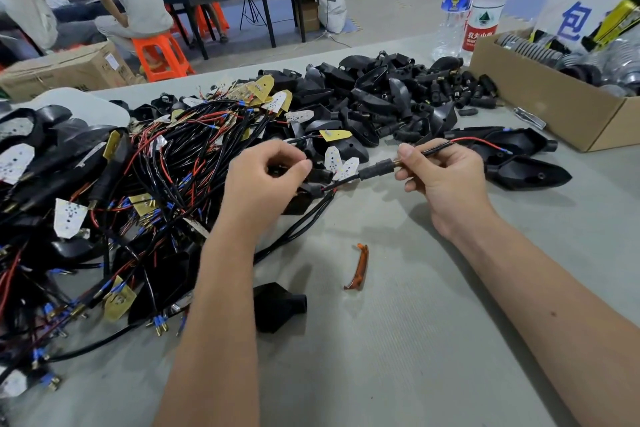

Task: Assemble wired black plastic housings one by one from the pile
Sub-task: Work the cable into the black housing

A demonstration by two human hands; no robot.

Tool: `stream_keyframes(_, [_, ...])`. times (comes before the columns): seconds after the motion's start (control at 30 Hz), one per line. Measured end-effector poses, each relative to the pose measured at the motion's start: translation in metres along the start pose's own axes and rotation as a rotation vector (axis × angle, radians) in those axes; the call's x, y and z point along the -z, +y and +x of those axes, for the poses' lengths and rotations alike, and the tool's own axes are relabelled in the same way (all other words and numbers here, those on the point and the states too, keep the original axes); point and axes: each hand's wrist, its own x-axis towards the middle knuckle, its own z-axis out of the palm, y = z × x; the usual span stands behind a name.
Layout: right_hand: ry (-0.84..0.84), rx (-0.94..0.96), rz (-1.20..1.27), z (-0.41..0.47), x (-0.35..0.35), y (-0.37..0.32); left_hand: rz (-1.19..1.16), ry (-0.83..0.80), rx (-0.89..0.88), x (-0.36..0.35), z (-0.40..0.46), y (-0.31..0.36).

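A black wire (pixel 438 148) is pinched by the right hand (pixel 440 180) above the table (pixel 398 340). A black plug (pixel 317 175) is gripped by the left hand (pixel 263 180), beside the pile (pixel 138 177).

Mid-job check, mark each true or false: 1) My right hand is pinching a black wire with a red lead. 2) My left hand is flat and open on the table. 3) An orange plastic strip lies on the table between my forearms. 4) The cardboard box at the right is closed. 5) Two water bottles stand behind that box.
1) True. The right hand pinches the black wire, and a red lead runs out of its end.
2) False. The left hand is curled round a black part at the edge of the wire pile.
3) True. The orange strip lies on the bare table.
4) False. The cardboard box is open and holds parts.
5) True. Both water bottles stand upright there.
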Motion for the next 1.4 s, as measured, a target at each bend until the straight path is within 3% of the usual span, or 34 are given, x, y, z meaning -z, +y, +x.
stream_keyframes(0.07, [-0.037,0.012,-0.024,-0.001,-0.001,0.001,0.088,0.022,-0.112,-0.013,0.001,0.01])
stream_keyframes(0.17, [-0.053,0.019,-0.035,-0.002,0.0,0.001,0.129,-0.179,-0.118,-0.042,-0.003,0.021])
stream_keyframes(0.23, [-0.049,0.014,-0.026,-0.001,0.0,0.0,0.149,-0.214,-0.106,-0.056,-0.005,0.022])
stream_keyframes(0.57, [0.047,-0.036,0.037,0.002,0.002,0.003,0.243,-0.102,-0.167,-0.051,-0.001,0.014])
stream_keyframes(0.8, [0.299,-0.098,0.27,0.015,0.013,-0.002,0.166,-0.078,-0.061,-0.016,0.0,-0.012])
stream_keyframes(0.87, [0.305,-0.095,0.129,0.013,0.008,-0.001,0.166,-0.081,-0.046,-0.012,0.0,-0.014])
stream_keyframes(0.97, [0.325,0.002,-0.33,0.001,-0.001,0.002,0.188,-0.066,-0.022,-0.012,0.0,-0.015])
stream_keyframes(1.07, [0.27,0.426,-0.74,-0.017,-0.013,-0.003,0.201,-0.048,-0.022,-0.015,0.001,-0.013])
stream_keyframes(1.17, [0.039,0.804,-0.945,-0.026,-0.024,-0.008,0.177,-0.086,-0.04,-0.02,0.001,-0.01])
stream_keyframes(1.3, [-0.314,0.75,-1.326,-0.026,-0.027,-0.002,0.14,-0.161,-0.117,-0.028,0.0,-0.001])
stream_keyframes(1.4, [-0.46,0.612,-1.241,-0.025,-0.025,0.001,0.132,-0.188,-0.104,-0.028,-0.001,0.0])
